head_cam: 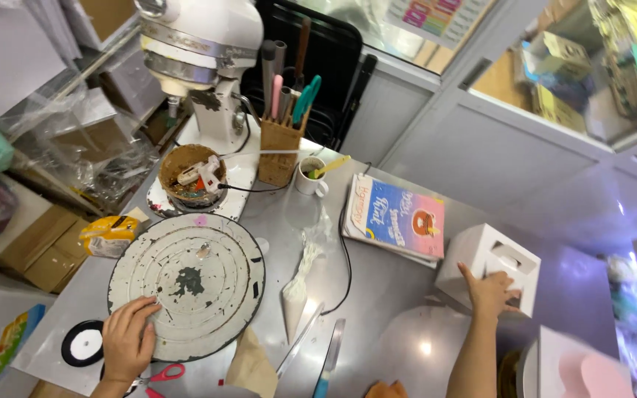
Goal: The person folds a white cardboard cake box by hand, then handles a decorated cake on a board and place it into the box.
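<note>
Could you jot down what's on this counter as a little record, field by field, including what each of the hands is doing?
Place: metal counter
Left hand: flat on the edge of a round, worn cake turntable
Right hand: on a white cardboard box
Between them: piping bag, spatula, black cable
Behind: white stand mixer, holder of utensils, colourful book
Near the left hand: red-handled scissors, black ribbon roll

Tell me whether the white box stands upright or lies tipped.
Upright: the white box sits flat on the table, right hand against its side.
</note>
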